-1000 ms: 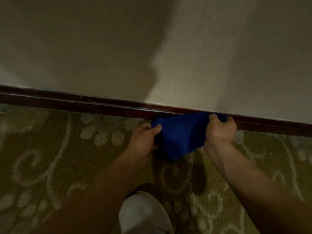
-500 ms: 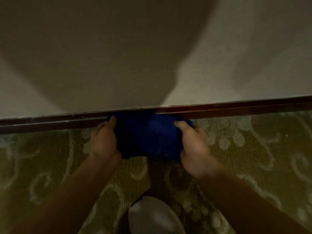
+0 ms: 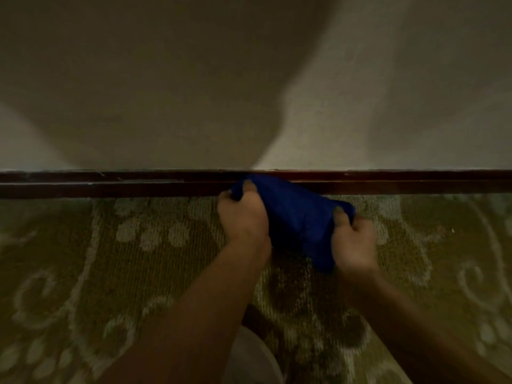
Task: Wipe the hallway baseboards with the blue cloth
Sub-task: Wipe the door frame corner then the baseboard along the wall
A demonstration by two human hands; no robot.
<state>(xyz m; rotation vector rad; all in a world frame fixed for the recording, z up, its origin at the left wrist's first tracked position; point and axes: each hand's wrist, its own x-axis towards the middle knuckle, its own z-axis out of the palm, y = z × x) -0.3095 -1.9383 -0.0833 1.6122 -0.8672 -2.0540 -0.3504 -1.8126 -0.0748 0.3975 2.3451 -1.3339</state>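
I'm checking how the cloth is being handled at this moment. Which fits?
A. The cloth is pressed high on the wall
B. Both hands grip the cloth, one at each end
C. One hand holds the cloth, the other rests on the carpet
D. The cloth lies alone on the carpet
B: the left hand and right hand each grip an end of the blue cloth, whose upper end lies against the baseboard.

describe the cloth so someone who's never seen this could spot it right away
Follow the dark baseboard along the foot of the wall. Where both hands meet it, the blue cloth bunches between them, the only vivid blue against the olive patterned carpet.
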